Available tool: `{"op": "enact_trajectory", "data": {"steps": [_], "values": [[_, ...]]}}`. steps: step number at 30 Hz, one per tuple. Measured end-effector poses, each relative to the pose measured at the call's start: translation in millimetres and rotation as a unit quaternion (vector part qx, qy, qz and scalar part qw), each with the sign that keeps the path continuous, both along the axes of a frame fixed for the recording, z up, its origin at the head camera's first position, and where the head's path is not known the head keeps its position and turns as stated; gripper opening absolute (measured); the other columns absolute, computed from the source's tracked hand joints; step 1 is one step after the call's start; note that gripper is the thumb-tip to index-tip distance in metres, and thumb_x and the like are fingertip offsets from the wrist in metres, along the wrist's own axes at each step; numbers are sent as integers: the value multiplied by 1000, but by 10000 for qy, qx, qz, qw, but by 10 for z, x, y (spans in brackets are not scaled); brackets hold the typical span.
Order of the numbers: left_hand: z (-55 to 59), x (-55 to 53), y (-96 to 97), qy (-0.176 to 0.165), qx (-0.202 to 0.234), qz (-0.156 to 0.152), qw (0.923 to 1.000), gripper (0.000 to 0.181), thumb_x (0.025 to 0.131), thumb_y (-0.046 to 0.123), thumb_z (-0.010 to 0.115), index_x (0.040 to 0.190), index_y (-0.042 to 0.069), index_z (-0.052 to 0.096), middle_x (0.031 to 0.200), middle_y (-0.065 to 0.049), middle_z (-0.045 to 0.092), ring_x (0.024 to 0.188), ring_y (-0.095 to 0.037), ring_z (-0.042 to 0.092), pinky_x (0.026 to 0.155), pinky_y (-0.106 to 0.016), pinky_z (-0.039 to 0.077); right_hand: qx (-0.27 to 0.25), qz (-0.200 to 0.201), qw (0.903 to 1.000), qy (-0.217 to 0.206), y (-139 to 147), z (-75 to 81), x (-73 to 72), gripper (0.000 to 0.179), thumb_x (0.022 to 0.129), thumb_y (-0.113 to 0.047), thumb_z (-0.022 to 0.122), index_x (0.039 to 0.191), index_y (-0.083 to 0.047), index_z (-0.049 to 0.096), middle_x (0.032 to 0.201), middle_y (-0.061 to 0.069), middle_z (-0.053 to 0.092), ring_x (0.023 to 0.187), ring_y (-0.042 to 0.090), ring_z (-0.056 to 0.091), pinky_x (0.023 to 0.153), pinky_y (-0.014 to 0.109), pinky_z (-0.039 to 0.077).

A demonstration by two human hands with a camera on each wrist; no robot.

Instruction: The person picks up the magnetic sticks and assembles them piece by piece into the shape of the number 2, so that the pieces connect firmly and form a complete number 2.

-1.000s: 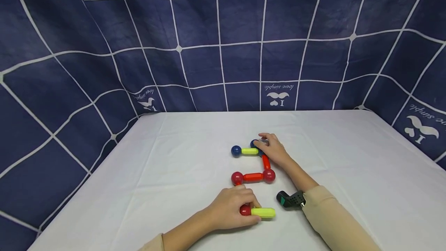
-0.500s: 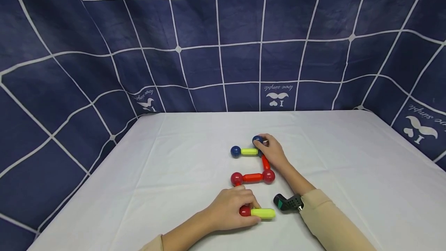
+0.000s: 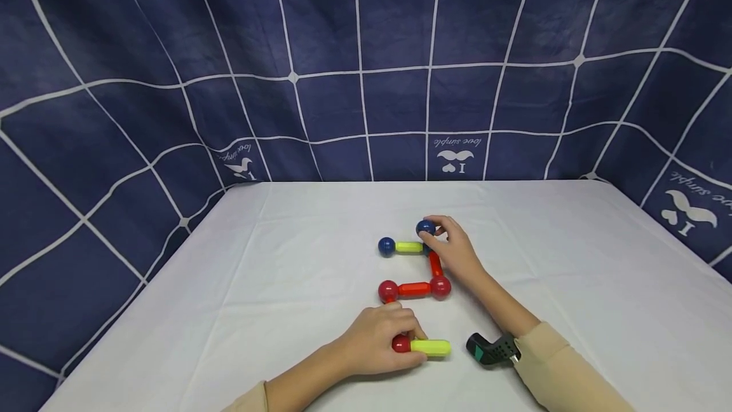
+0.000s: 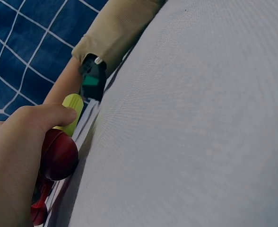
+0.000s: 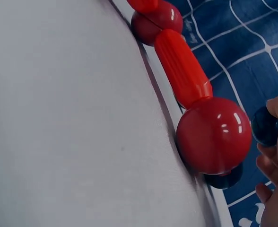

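A zigzag of building rods and balls lies on the white table. In the head view, my left hand point(image 3: 383, 341) pinches a yellow-green rod point(image 3: 431, 348) near a red ball point(image 3: 401, 343); its thumb lies along the rod point(image 4: 73, 113) in the left wrist view. My right hand point(image 3: 456, 250) holds a blue ball point(image 3: 426, 227) between thumb and fingers at the far end, above a joint that the hand mostly hides. From that joint run a yellow-green rod point(image 3: 408, 247) to another blue ball point(image 3: 386, 247), and a red rod point(image 3: 436, 264) to a red ball point(image 3: 440, 287).
Another red rod point(image 3: 414, 289) links to a red ball point(image 3: 388, 291) just beyond my left hand. A black device point(image 3: 492, 350) is worn on my right wrist. A navy grid-patterned curtain point(image 3: 394, 100) stands behind and beside the white-covered table point(image 3: 297, 240).
The blue ball in my right hand has risen slightly and shifted a little to the right. My left hand and the rod it pinches have stayed in place.
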State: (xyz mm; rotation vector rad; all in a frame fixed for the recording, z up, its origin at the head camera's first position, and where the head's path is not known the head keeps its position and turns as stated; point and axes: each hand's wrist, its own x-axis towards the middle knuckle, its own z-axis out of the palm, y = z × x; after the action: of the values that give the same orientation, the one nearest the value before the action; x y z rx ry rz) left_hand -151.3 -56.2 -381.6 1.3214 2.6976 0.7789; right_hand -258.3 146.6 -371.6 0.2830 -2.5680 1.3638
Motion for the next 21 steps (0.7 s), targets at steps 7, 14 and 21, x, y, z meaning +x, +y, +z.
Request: {"op": "enact_trajectory", "data": {"steps": [7,14,21], "values": [[-6,-5,-4,124,33,-26,9999,18,89,36,69,97,21,72,85,12,64,80,6,49,64,-8,37,204,326,9986,358,109,76,272,40,93,-16,68,130,-2,60,115,16,61,104,28,53,89,37,41],[8,2,-4,100,-1,-2,10000,18,88,36,70,97,21,73,85,12,64,80,6,48,64,-8,37,278,815,9946,583,335,23,590,35,91,-12,71,123,-2,61,108,9,62,89,9,51,77,23,46],[11,10,-17,-26,-15,30,10000,19,89,37,69,97,21,72,84,12,63,79,6,47,64,-9,38,-259,1871,9814,-333,494,-90,848,39,90,-10,71,119,2,49,83,3,58,71,3,50,61,21,42]]}}
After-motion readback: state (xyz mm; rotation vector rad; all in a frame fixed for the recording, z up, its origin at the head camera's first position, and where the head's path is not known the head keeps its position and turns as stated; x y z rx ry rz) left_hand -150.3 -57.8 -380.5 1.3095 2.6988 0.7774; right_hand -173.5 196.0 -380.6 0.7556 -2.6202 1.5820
